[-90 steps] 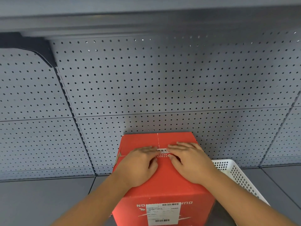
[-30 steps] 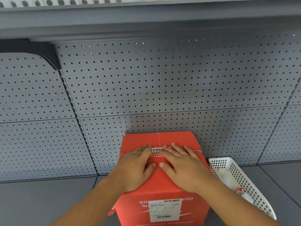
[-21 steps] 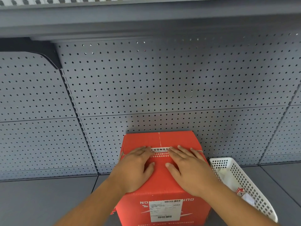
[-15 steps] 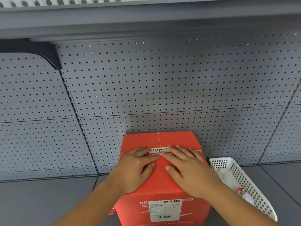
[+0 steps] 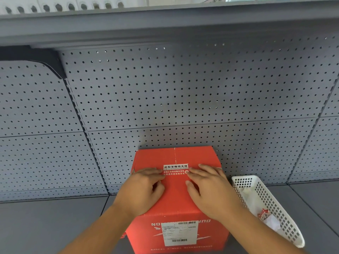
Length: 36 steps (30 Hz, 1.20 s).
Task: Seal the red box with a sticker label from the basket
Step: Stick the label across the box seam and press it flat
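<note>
The red box (image 5: 175, 197) stands on the grey shelf against the pegboard, its flaps closed. A red-and-white sticker label (image 5: 175, 169) lies across the seam on top of it. My left hand (image 5: 142, 191) rests flat on the box top to the left of the label, fingertips at its left edge. My right hand (image 5: 209, 191) lies flat on the right side, fingertips touching the label's right end. Neither hand holds anything. A white shipping label (image 5: 179, 233) is stuck on the box's near face.
A white perforated basket (image 5: 286, 222) stands right of the box with several small sticker pieces in it. A grey pegboard wall (image 5: 183, 99) rises behind the box, and a shelf overhang (image 5: 165, 24) runs above. Grey shelf surface (image 5: 45, 226) lies to the left.
My hands have slid apart along the box top, so the whole sticker label shows between the fingertips. The box and basket have stayed put.
</note>
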Each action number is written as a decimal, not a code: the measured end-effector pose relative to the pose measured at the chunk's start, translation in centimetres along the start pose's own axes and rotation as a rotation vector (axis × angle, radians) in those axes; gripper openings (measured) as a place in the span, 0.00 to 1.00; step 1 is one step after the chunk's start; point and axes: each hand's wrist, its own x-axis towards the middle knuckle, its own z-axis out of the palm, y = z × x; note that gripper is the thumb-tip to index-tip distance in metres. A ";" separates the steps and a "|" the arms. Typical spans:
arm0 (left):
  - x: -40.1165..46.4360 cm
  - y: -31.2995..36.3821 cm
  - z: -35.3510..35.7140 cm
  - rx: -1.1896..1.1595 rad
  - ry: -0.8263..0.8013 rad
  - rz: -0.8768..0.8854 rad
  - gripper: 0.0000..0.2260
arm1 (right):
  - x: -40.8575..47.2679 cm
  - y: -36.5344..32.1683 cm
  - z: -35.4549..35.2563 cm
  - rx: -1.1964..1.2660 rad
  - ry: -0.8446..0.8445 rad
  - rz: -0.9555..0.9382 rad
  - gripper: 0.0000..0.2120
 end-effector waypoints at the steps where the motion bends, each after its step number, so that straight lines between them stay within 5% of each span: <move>1: 0.0 0.2 -0.1 0.005 0.011 -0.009 0.17 | -0.1 0.0 0.0 -0.008 0.008 0.008 0.24; 10: 0.1 1.5 -1.0 0.144 0.000 -0.075 0.13 | -0.2 0.1 -0.9 -0.011 -0.035 -0.004 0.24; 24: -3.7 6.8 -2.9 0.120 0.042 -0.331 0.19 | -2.7 -1.9 -3.9 0.057 -0.037 0.036 0.24; 36: -10.0 7.6 -7.3 0.082 0.053 -0.299 0.23 | -7.8 -8.1 -6.7 0.085 0.040 0.144 0.26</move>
